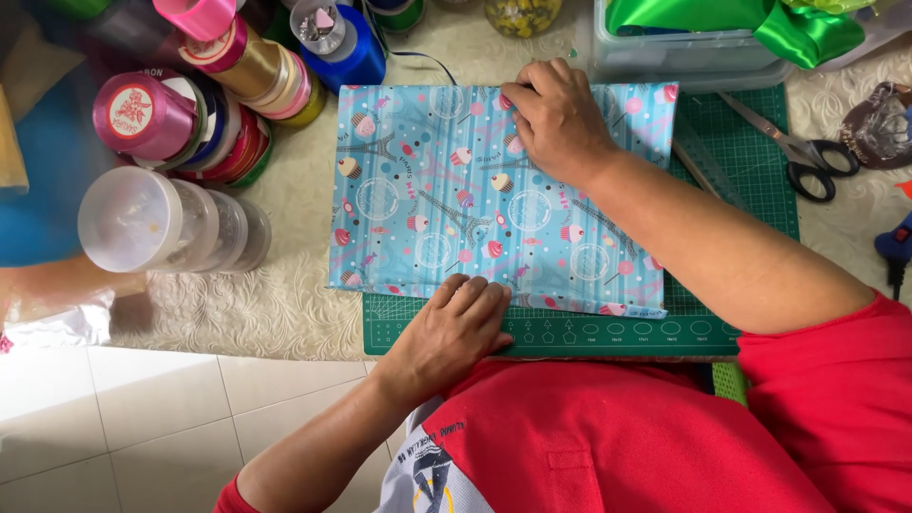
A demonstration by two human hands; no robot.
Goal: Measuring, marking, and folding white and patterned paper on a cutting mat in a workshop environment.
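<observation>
A sheet of light blue wrapping paper (446, 204) printed with towers, cupcakes and candies lies folded over a flat shape on a green cutting mat (750, 180). My left hand (451, 328) presses flat on the paper's near edge, fingers together. At the far edge my right hand (556, 119) presses down on the paper with fingers bent, the forearm crossing the sheet's right side. Neither hand grips anything.
Several ribbon spools (204, 104) and clear round tubs (161, 223) lie at the left on a cream textured cloth. A blue spool (347, 43) sits behind the paper. Black-handled scissors (803, 152) rest at the right, a clear box with green ribbon (722, 33) behind. White tiled floor shows below.
</observation>
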